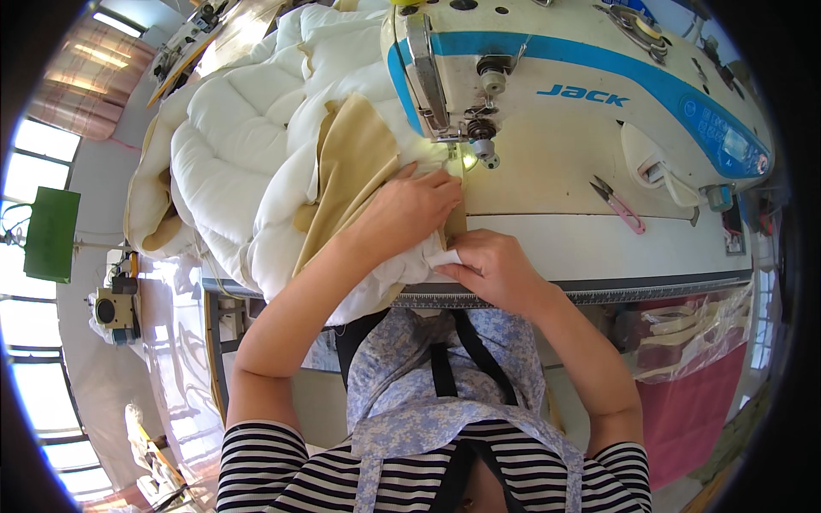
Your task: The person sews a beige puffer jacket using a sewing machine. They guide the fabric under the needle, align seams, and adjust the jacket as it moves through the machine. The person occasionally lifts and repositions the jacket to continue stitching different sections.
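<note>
My left hand (419, 203) rests just in front of the sewing machine's presser foot (455, 154), its fingers curled onto the fabric. Below and to the right, my right hand (487, 261) pinches the folded white edge of the padded fabric near the table's front. The white quilted piece (231, 167) spreads over the left side of the table in puffy sections. A loose tan fabric flap (346, 158) lies on it, left of my left hand. The white-and-blue sewing machine (564, 68) stands over the work with its small lamp lit; the stitch itself is hidden.
Pink-handled snips (617, 205) lie on the machine bed to the right. A ruler strip (581, 292) runs along the table's front edge, with a clear plastic bag (684, 333) below. At the left are another machine (115, 308) and a green board (53, 232) before windows.
</note>
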Motion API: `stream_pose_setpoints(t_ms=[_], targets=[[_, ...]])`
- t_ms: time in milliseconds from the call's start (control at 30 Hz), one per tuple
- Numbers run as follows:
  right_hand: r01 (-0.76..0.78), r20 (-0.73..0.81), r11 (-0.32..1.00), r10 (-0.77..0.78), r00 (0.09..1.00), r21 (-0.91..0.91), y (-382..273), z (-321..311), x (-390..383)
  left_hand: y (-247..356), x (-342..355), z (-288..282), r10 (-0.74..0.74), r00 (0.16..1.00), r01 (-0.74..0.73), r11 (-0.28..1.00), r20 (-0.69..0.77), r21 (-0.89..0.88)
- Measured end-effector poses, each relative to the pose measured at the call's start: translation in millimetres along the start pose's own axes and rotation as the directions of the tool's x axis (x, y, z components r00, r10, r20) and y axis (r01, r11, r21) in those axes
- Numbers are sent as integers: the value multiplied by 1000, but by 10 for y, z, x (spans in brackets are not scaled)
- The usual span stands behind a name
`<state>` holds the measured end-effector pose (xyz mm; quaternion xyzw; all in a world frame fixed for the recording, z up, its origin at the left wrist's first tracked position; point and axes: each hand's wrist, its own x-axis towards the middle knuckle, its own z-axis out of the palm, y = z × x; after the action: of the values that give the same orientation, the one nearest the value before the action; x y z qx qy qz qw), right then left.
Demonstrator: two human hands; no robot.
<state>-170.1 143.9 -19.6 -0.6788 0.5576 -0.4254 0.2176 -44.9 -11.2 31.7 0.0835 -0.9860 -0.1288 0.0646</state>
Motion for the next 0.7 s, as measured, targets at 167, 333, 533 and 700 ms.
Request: stream_pose_setpoints(t_ms=[167, 333, 533, 700], targets=[[-315, -65, 899, 350, 935, 303, -140, -27, 68, 94, -250, -59, -219, 957, 157, 942, -190, -296], [-285, -22, 845, 330, 944, 453, -123, -70, -30, -422, -896, 54, -227, 932, 162, 958, -281, -235], [-282, -73, 692, 435, 897, 664, -138, 33, -96, -77, -703, -35, -454, 833, 285, 842, -317, -458], [-256, -56, 638, 426, 903, 726, -109, -17, -98, 607, -597, 12, -246, 780, 105, 958, -575, -267]])
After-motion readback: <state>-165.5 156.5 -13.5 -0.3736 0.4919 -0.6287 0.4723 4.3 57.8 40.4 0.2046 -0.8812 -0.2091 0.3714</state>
